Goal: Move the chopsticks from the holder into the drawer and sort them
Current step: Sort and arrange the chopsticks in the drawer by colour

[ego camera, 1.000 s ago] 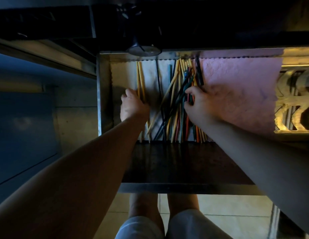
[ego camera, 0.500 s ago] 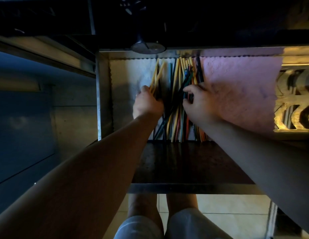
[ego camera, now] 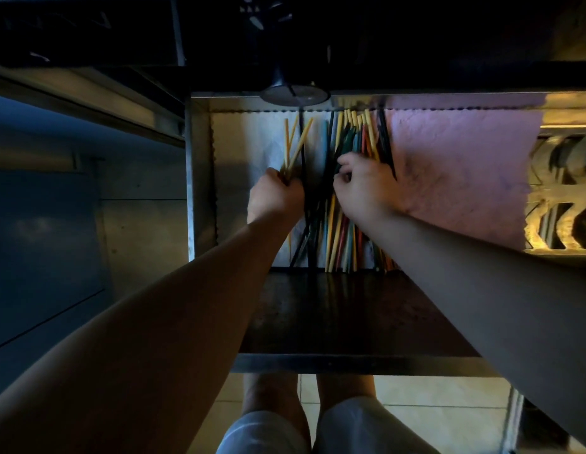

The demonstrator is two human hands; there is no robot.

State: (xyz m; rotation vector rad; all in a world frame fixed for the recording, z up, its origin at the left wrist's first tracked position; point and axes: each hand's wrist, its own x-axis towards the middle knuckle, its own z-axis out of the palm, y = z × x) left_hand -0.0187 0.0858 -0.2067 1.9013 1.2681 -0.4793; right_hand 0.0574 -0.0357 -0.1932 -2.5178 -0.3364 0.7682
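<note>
While the right hand [ego camera: 363,188] curls its fingers round sticks in the mixed heap of slender multicoloured chopsticks [ego camera: 337,237] lying in the open steel drawer [ego camera: 200,178], the left hand [ego camera: 275,198] has swung in from the 9 o'clock side within a second. It is clamped on a few thin yellow chopsticks [ego camera: 287,145] fanning toward 12 o'clock. Colour sorting looks under way, most sticks still jumbled beside the pink cloth liner [ego camera: 465,172] at 3 o'clock. No brand or writing is legible.
</note>
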